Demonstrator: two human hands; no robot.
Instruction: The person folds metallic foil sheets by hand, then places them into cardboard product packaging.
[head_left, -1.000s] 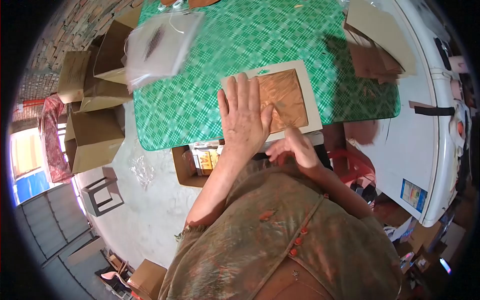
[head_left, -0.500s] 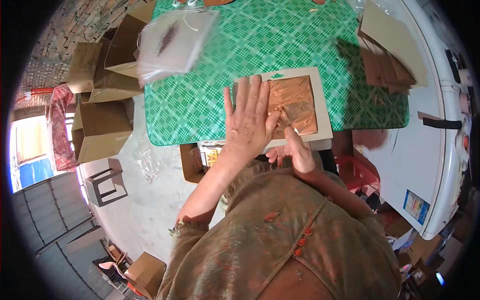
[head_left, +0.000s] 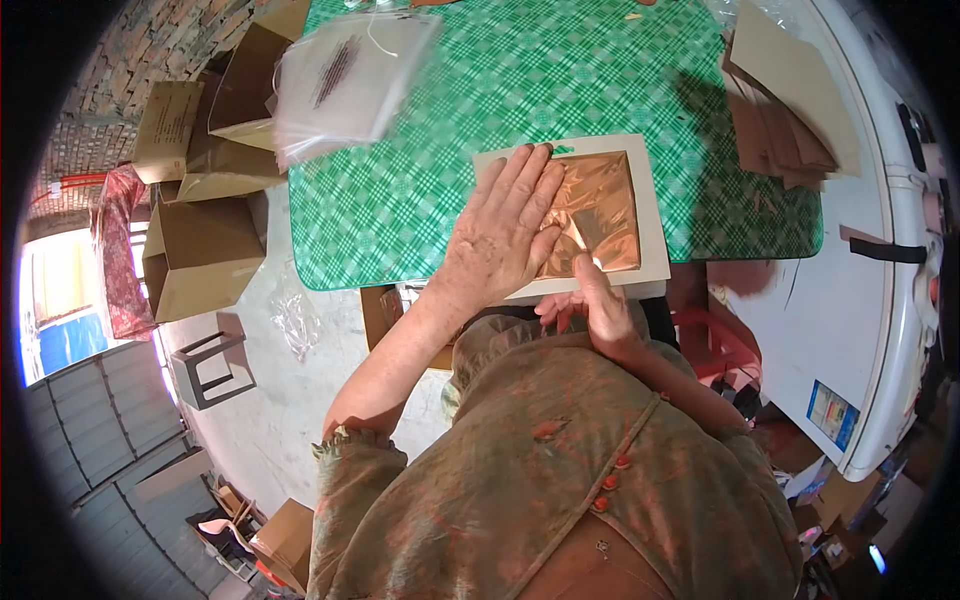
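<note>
A cream card (head_left: pixel 655 230) with a cut-out slot at its far edge lies at the front edge of the table. Shiny, creased copper-coloured film (head_left: pixel 605 200) covers the card's middle. My left hand (head_left: pixel 505 225) rests palm down across the left part of the film, fingers stretched out and nearly together, hiding what is under it. At the card's near edge is my right hand (head_left: pixel 605 310), its thumb on top by the film's lower border and its fingers curled below the edge, gripping the card.
A green checked tablecloth (head_left: pixel 500 80) covers the table. Clear plastic bags (head_left: pixel 350 90) lie at the far left, beside open cardboard boxes (head_left: pixel 205 245). Brown card sheets (head_left: pixel 785 110) are stacked on the right, near a white appliance (head_left: pixel 810 300). A grey frame (head_left: pixel 213 370) stands on the floor.
My left hand has gone from spread fingers, with its thumb at a bunched fold of film, to lying flat further right. The film there now looks smoother. My right thumb stays at the near edge.
</note>
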